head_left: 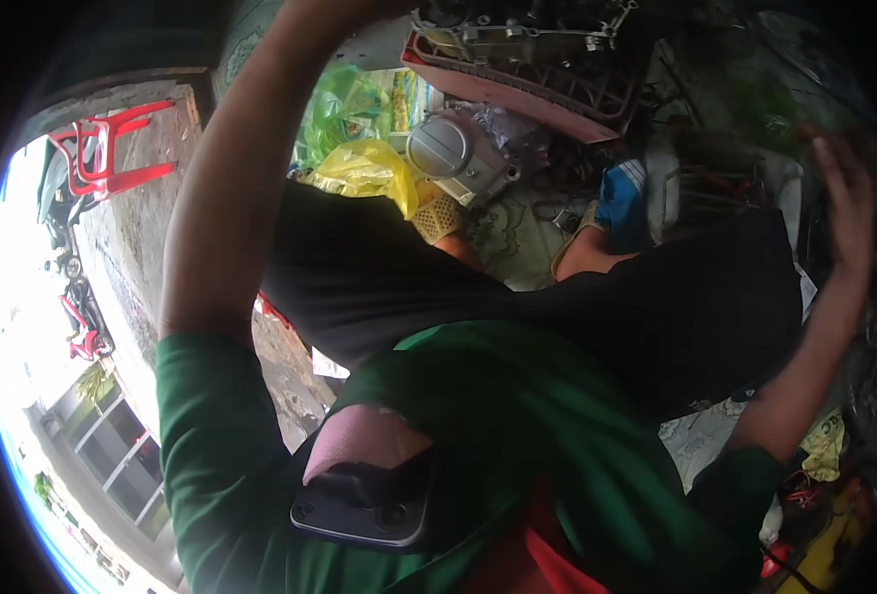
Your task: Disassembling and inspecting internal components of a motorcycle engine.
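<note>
Our left hand: fingers cut off, couldn't tell | right hand: fingers loosely wide | we judged steadying the jagged-rimmed grey metal casing atop the rectangular red plastic crate wise

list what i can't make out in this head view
Left hand: partly cut off by the head view's top edge, grip unseen.
Right hand: blurred and dim near the head view's right rim.
Metal engine part: top cut off by the head view's upper edge.
Red motorbike: too small in the head view.
</note>
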{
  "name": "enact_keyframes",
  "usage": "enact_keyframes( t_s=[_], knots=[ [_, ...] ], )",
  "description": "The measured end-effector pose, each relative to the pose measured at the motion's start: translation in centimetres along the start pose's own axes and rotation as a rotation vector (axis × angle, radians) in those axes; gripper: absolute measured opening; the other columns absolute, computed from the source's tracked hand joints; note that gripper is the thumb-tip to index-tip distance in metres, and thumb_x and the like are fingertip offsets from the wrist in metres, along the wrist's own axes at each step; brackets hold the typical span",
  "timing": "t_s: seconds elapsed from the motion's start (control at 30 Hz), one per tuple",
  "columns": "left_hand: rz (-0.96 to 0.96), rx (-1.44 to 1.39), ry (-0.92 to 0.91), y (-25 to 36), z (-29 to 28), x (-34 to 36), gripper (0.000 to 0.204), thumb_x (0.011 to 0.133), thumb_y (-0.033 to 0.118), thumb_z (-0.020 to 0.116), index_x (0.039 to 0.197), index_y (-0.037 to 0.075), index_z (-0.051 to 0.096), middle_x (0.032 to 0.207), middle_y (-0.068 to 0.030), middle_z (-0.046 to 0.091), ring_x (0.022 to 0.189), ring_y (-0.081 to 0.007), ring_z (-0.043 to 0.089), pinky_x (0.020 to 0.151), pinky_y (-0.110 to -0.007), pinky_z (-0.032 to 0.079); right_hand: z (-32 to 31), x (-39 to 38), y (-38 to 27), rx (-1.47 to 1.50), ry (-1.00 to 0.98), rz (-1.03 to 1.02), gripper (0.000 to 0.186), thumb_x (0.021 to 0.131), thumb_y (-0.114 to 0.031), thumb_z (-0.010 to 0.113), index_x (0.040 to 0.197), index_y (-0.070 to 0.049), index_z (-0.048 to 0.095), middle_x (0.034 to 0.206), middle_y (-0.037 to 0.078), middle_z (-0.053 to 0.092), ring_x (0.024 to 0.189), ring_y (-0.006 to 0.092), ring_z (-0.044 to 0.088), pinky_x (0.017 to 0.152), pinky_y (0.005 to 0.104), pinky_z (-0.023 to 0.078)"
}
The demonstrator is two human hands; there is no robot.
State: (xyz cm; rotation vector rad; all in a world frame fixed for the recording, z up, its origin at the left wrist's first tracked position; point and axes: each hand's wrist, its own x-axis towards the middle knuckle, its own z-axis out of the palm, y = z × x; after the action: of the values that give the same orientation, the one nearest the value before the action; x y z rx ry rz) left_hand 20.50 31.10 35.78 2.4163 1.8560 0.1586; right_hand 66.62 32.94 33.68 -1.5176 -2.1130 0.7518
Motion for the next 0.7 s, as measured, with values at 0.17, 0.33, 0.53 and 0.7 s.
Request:
enact_keyframes(
  t_s=[0.17, 0.33, 0.53, 0.7],
  knots=[
    [-0.192, -0.353, 0.439, -4.7, 1.3, -6.2, 0.024, 0.089, 0.023, 0.066, 0.106, 0.006, 0.07, 0.088, -0.0149, 0.068, 0.076, -0.0233, 0.063, 0.068, -0.037, 0.05, 4.9, -7.7, 12.0, -0.05, -0.066, 0.46, 0.042, 0.098, -0.042, 0.056, 0.093, -0.002, 0.07, 0.08, 0.005, 0.066, 0.075, 0.0112, 0.057, 0.07, 0.0288, 0.045],
    [-0.336, -0.087, 0.067, -14.7, 4.1, -17.2, 0.029, 0.088, 0.027, 0.07, 0.103, 0.002, 0.071, 0.07, -0.0077, 0.058, 0.063, -0.0156, 0.05, 0.059, -0.034, 0.043, 7.0, -16.9, 19.6, -0.047, 0.279, 0.588, 0.047, 0.097, -0.041, 0.057, 0.106, 0.005, 0.064, 0.078, 0.01, 0.063, 0.068, 0.0117, 0.057, 0.06, 0.0302, 0.045],
    [-0.801, -0.128, -0.025, -23.6, 7.0, -28.1, 0.041, 0.091, 0.031, 0.07, 0.114, -0.002, 0.068, 0.07, -0.0037, 0.053, 0.064, -0.0118, 0.045, 0.06, -0.032, 0.04, 13.3, -16.5, 26.3, 0.696, 0.601, 0.716, 0.047, 0.09, -0.028, 0.067, 0.127, -0.001, 0.056, 0.085, 0.006, 0.066, 0.071, 0.0148, 0.063, 0.061, 0.0301, 0.049],
    [-0.917, -0.308, -0.19, -25.5, 9.8, -30.9, 0.04, 0.094, 0.026, 0.062, 0.112, -0.009, 0.065, 0.098, -0.0174, 0.07, 0.091, -0.0248, 0.062, 0.083, -0.036, 0.049, 22.3, -9.0, 30.3, -0.136, 0.258, 0.723, 0.043, 0.09, -0.029, 0.064, 0.122, -0.001, 0.058, 0.097, 0.014, 0.069, 0.089, 0.0245, 0.067, 0.074, 0.035, 0.052]
  ],
)
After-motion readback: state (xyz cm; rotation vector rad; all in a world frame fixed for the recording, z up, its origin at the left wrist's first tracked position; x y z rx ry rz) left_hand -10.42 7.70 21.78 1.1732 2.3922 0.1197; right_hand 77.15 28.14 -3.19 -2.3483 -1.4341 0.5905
